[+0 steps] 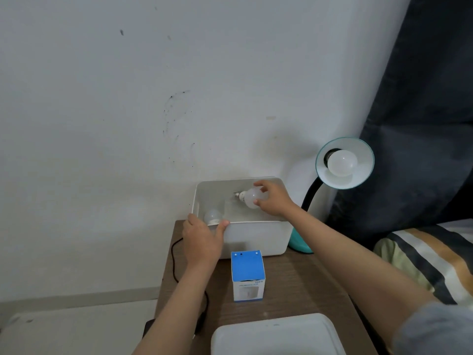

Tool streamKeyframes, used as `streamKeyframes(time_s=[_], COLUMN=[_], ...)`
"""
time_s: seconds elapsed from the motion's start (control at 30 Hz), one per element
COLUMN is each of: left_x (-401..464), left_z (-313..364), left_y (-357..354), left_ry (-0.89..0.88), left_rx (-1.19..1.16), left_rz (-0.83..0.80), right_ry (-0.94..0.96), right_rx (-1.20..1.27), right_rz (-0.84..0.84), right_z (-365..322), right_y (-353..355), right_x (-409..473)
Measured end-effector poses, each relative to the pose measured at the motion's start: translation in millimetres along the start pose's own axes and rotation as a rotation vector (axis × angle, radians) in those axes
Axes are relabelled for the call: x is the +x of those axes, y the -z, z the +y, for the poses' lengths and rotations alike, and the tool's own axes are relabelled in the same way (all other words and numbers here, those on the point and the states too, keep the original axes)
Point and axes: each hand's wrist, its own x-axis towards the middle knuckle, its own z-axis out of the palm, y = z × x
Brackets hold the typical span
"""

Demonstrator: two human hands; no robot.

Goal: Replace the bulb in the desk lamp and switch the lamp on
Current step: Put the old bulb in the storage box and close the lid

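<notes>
Right hand [272, 201]: fingers [259, 185] clasp bulb [252, 198] globe, cap beyond fingertips | light, smooth, probably fragile | left hand [202, 239] grips bin [258, 237] rim.

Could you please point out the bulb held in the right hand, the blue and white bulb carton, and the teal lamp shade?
white bulb in the right hand [252, 198], head view, on its globe.
blue and white bulb carton [247, 267], head view, on its blue top.
teal lamp shade [363, 160], head view, on its inner surface.

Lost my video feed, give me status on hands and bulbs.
Left hand gripping white bin rim. Right hand holding bulb inside bin. Lamp has bulb fitted, unlit. Blue box in front, not blocking.
</notes>
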Motion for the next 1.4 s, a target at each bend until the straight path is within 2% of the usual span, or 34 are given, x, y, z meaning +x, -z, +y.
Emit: streamKeyframes(time_s=[0.27,0.47,0.57,0.67,0.73,0.83,0.9,1.03,1.17,1.27,1.4], left_x=[2,0,8,11,-2,-42,-80,-164,-228,-255,-259], left_z=[1,10,14,18,20,10,-6,-41,-61,-68,-66], left_y=[0,7,13,22,28,35,39,41,41,37,38], left_ry=[0.011,0.068,0.112,0.169,0.168,0.071,0.05,0.096,0.143,0.155,0.144], left_rx=[0.016,0.035,0.044,0.013,-0.035,-0.129,-0.17,-0.027,0.175,0.237,0.182], left_rz=[-0.003,-0.067,-0.148,-0.22,-0.2,-0.175,-0.247,-0.406,-0.524,-0.594,-0.512], right_ry=[-0.028,0.158,0.232,0.216,0.173,0.134,0.08,-0.099,-0.325,-0.341,-0.339], right_rx=[0.007,-0.021,-0.03,0.0,0.03,0.01,-0.03,-0.122,-0.267,-0.302,-0.208], right_rz=[0.143,0.301,0.348,0.327,0.291,0.243,0.191,0.041,-0.029,-0.04,-0.011], right_z=[4,-9,-13,-10,-7,5,19,57,83,87,80], right_y=[-2,13,15,12,10,6,0,-19,-35,-45,-47], right_x=[3,-50,-96,-140,-170,-217,-250,-307,-348,-368,-373])
